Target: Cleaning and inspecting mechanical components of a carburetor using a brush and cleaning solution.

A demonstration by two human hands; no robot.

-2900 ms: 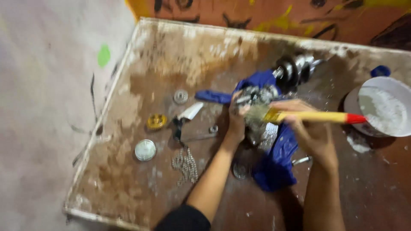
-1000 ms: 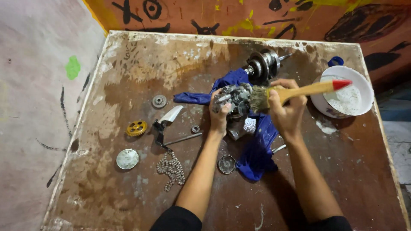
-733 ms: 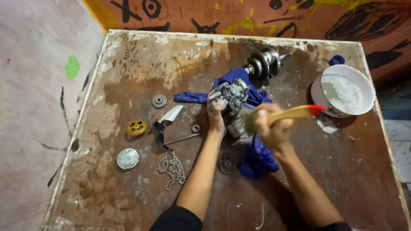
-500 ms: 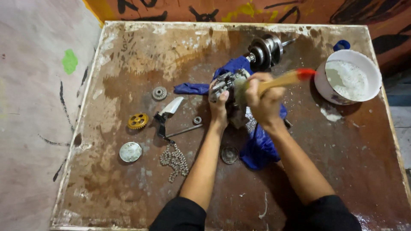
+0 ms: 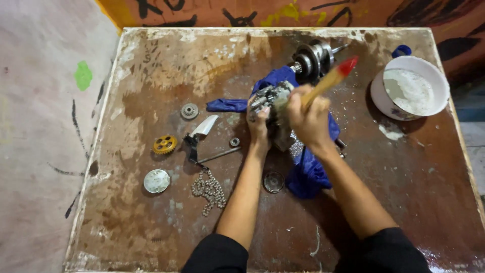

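Two hands are working: your left hand point(image 5: 258, 123) is gripping the metal part point(image 5: 269, 99), your right hand point(image 5: 308, 119) is squeezing the brush point(image 5: 331, 81), scrubbing; next, turn it.

Chain point(image 5: 208, 188) left of rag point(image 5: 308, 172)

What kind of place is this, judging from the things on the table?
Probably a small repair workshop for engines or motorcycles. On the stained worktable lie a crankshaft, a yellow gear and a chain. The left hand steadies a metal engine part while the right hand holds a brush.
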